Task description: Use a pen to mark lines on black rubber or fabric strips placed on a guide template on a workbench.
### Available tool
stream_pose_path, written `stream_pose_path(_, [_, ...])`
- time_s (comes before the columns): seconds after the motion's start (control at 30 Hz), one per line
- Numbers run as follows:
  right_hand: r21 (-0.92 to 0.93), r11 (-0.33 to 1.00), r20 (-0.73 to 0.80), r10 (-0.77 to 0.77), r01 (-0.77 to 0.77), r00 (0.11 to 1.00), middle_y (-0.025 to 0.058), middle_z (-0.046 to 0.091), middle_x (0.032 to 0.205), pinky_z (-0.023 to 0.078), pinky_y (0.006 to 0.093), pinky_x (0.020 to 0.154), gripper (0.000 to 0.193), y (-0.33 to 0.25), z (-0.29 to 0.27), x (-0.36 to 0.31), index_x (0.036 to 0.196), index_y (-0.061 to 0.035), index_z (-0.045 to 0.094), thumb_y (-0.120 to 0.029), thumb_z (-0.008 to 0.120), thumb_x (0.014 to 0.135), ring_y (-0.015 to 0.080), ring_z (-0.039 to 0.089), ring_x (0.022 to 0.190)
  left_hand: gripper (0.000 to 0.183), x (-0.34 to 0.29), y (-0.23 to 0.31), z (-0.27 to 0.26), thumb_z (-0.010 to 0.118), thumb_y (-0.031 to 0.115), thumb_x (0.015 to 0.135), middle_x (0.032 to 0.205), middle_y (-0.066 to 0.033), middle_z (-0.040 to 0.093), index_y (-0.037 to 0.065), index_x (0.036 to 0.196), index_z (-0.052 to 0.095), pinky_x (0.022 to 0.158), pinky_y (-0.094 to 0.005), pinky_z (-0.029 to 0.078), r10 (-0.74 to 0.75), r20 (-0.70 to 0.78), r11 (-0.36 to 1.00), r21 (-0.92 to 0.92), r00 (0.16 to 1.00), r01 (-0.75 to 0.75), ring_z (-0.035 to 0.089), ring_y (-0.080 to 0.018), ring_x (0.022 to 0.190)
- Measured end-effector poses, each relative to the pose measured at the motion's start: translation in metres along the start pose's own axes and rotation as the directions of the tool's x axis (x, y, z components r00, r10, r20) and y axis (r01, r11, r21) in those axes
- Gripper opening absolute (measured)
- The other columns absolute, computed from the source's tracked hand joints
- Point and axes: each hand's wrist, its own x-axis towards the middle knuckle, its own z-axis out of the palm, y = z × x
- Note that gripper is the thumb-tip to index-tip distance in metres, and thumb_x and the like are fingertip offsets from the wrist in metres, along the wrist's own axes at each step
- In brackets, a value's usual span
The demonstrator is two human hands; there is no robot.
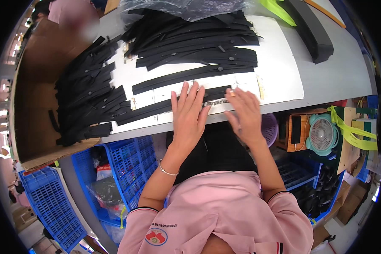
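Black strip (152,111), one: on white board (283,72), near front edge. Left hand (188,111), right hand (246,112) (slightly blurred): fingers outstretched over board.

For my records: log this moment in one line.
left hand: over black strip; right hand: at strip's right end; underneath: white board

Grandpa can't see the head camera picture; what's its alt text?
A person's left hand is over a black fabric strip on a white board, the right hand at the strip's right end. More strips lie beyond and left, by a cardboard box.
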Motion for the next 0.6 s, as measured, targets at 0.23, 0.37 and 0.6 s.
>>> stream_pose_path(0.23, [-0.159, 0.979, -0.141, 0.106, -0.128, 0.984, 0.0067, 0.071, 0.129, 0.04, 0.0469, 0.114, 0.042, 0.043, -0.024, -0.017, 0.133, -0.0057, 0.067, -0.005, 0.072, 0.091, 0.0268, 0.062, 0.121, 0.052, -0.044, -0.028, -0.028, 0.065, 0.021, 0.102, 0.16, -0.0138, 0.047, 0.004, 0.15, 0.054, 0.126, -0.0604, 0.007, -0.178, 0.01, 0.962, 0.211, 0.984, 0.172, 0.031, -0.0372, 0.155])
stream_pose_path(0.37, [-0.141, 0.98, -0.17, 0.116, -0.141, 0.979, 0.0077, 0.073, 0.121, 0.041, 0.0468, 0.112, 0.041, 0.04, -0.019, -0.018, 0.132, -0.0048, 0.068, -0.001, 0.072, 0.091, 0.0272, 0.062, 0.118, 0.057, -0.058, -0.044, -0.045, 0.064, 0.026, 0.102, 0.162, -0.0154, 0.044, 0.004, 0.153, 0.051, 0.125, -0.0619, 0.0, -0.255, -0.061, 0.934, 0.242, 0.965, 0.262, 0.027, -0.0372, 0.157])
stream_pose_path(0.6, [-0.128, 0.965, -0.155, 0.208, -0.228, 0.966, 0.0102, 0.074, 0.117, 0.042, 0.0455, 0.111, 0.034, 0.03, -0.021, -0.007, 0.128, -0.0052, 0.071, -0.003, 0.07, 0.094, 0.0278, 0.062, 0.116, 0.061, -0.064, -0.072, -0.064, 0.072, 0.032, 0.097, 0.157, -0.0121, 0.05, 0.007, 0.15, 0.054, 0.123, -0.0669, 0.004, -0.255, -0.103, 0.911, 0.309, 0.961, 0.275, 0.039, -0.0331, 0.151])
